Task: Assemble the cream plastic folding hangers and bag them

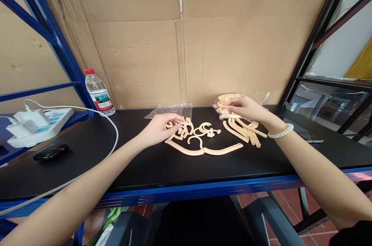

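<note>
My left hand (164, 125) reaches over a small pile of cream hook pieces (186, 127), thumb and fingers apart. Up on the right, my right hand (245, 108) touches the clear bag of curved hanger arms (228, 100), its fingers loosely bent and slightly parted; what lies beneath them is partly hidden. Between the hands lies a cream plastic hanger (188, 152), its two arms spread and its hook pointing away from me. Small hooks and connectors (207, 129) are scattered behind it. Several loose hanger arms (241, 129) lie in front of the bag.
A flattened clear bag (157, 111) lies behind my left hand. Further left are a water bottle (100, 92), a black mouse (51, 152), a power strip (52, 122) and a white cable (116, 133) crossing the black tabletop (139, 168). A phone (310, 137) lies right. Cardboard (139, 52) walls the back.
</note>
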`<state>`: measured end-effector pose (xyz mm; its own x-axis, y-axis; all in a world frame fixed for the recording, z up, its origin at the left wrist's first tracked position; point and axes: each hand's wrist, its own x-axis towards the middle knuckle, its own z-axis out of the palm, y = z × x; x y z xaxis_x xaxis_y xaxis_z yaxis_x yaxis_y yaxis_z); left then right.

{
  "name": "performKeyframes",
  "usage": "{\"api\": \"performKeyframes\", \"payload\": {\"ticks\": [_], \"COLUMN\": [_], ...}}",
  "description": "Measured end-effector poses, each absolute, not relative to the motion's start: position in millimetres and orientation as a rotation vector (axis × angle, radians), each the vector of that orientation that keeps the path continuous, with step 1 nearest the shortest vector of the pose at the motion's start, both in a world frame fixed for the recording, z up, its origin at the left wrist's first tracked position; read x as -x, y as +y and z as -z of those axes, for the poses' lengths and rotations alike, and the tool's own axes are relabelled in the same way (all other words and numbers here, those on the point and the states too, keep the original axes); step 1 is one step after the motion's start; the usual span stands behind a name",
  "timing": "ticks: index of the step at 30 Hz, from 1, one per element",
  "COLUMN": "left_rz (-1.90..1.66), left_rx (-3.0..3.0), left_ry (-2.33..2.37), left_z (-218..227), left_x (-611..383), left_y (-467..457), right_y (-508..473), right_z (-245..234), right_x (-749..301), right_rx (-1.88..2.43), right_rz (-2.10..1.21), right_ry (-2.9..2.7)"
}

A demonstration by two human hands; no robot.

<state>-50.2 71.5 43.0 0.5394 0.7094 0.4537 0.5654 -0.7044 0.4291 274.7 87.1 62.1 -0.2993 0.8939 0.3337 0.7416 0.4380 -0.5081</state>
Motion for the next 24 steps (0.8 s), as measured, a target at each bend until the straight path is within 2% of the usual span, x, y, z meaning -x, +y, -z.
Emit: {"api": "performKeyframes", "payload": {"ticks": [5,10,20,24], "left_rz": [-0.907,-0.843,-0.469,-0.425], "left_rx": [-2.513,-2.554,-2.87,-2.902], "left_ry": [1.05,0.985,0.991,1.051], "left_z": [-43,-30,-19,-11], "left_x": [48,39,-17,-26], "left_y": [70,73,101,106], "right_y": [73,72,78,79], "right_z": [-53,-40,-34,-35], "right_x": [-250,-233,-236,-240], "right_rx": [1.123,0.791,0.726,0.716], "right_rz": [-0.772,-1.416,-1.531,-1.561], "right_ry": [-2.169,-1.899,-1.76,-1.728]}}
